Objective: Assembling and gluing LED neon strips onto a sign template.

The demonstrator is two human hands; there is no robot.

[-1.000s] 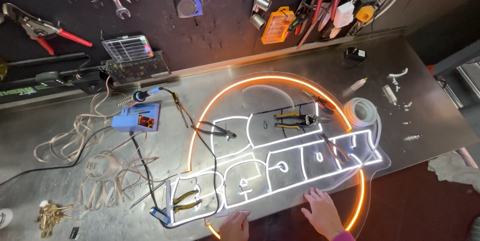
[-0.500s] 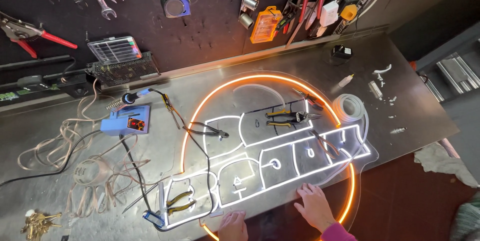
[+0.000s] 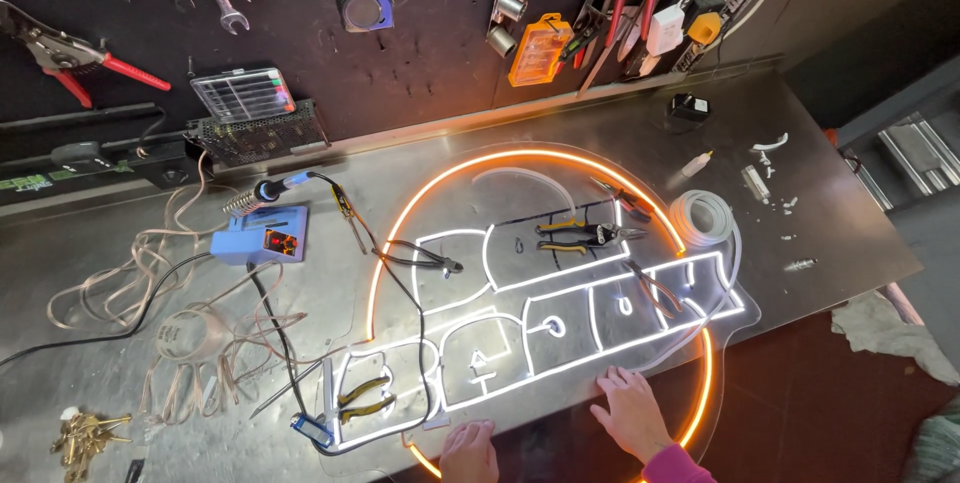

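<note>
sign: round lit sign [image 3: 560,303] flat on the table [image 3: 130,363], orange ring around white glowing letters, near edge overhanging toward the person
left hand: left hand [image 3: 470,451] at the sign's near edge, below the bottom row of letters, partly cut off by the frame; fingers look loosely together, resting on the edge, cannot tell if it grips
right hand: right hand [image 3: 632,411] flat on the clear backing just inside the orange ring, fingers spread apart, clamped on nothing
on the sign: yellow-handled snips [image 3: 578,235] near the middle, yellow pliers [image 3: 362,398] at the lower left corner, dark pliers [image 3: 425,259] at the left, white tube coil [image 3: 702,215] at the right rim
beside it: blue soldering station [image 3: 260,241] to the left, its iron in the stand just behind; tangle of clear cable [image 3: 170,333] further left
step: looks like steadying or checking the lit sign, both hands at the near edge
next move: any shift needs both hands under the edge and care for the loose tools lying on top
</note>
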